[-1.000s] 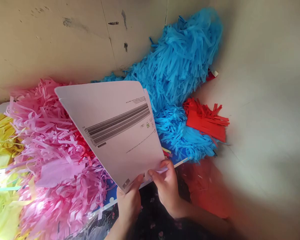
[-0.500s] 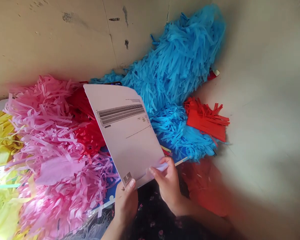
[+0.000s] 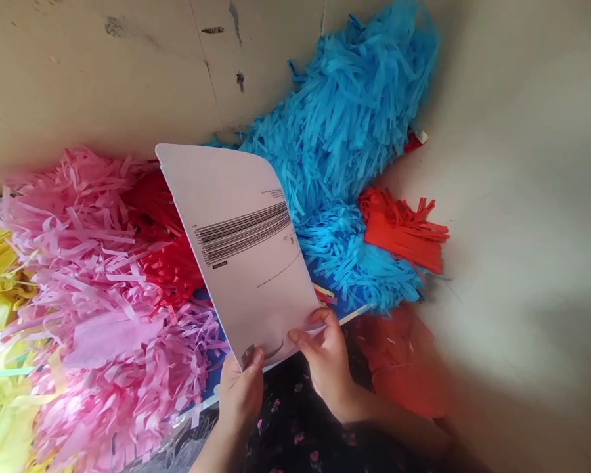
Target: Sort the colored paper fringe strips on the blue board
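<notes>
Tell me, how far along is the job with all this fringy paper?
Looks done: heaps of cut pink fringe and blue fringe. In hand: a curved white printed sheet, held by the left hand and right hand. Remaining: a small red fringe bunch lying apart.

Head-worn camera, close, facing forward and down.
</notes>
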Available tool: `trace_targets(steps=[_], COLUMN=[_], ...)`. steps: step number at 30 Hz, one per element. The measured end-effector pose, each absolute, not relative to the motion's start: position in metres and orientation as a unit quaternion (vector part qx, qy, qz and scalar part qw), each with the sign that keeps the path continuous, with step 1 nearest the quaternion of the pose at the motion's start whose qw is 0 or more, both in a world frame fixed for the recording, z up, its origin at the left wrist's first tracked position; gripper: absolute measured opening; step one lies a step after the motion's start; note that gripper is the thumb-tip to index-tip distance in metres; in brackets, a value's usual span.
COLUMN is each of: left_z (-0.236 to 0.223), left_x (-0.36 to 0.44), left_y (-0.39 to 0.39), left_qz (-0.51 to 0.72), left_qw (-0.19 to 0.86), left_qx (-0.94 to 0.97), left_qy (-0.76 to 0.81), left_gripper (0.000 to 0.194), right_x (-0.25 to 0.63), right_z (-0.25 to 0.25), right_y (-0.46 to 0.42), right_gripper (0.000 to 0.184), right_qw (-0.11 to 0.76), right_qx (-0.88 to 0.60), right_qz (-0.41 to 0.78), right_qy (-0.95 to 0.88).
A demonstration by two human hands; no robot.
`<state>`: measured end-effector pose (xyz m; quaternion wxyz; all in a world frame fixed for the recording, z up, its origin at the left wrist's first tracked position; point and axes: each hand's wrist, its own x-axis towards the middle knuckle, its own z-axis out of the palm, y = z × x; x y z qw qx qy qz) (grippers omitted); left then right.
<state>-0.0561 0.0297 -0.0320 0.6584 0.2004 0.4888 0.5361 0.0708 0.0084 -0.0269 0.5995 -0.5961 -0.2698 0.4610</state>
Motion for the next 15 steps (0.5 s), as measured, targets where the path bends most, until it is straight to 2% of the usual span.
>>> trace_targets(steps=[6,10,13,15], left_z=[-0.031,-0.034,-0.038,-0.038], left_x=[-0.06,-0.062,-0.063,-0.066], left_y=[0.02,0.014,0.016,0.02], left_qz=[0.477,0.466,0.499,0.502], left_qw=[0.691,0.599,0.552,0.564], left_qx=[0.257,0.329,0.323,0.305], left_qy=[0.479,0.561,0.585,0.581], left_gripper=[0.049,0.035,0.029,0.031], right_x=[0.073,0.075,0.078,0.082], right_z=[-0.022,-0.019,-0.018,-0.015], right_y=[0.012,0.011,0.005,0.001], right_gripper=[0.041,0.039,0.032,0.042], right_qw=[0.571,0.569,0.59,0.615], right_qx=[-0.656,-0.671,-0.617,-0.57], right_qz=[0.409,0.355,0.383,0.411], right_qy=[-0.277,-0.316,-0.353,-0.357])
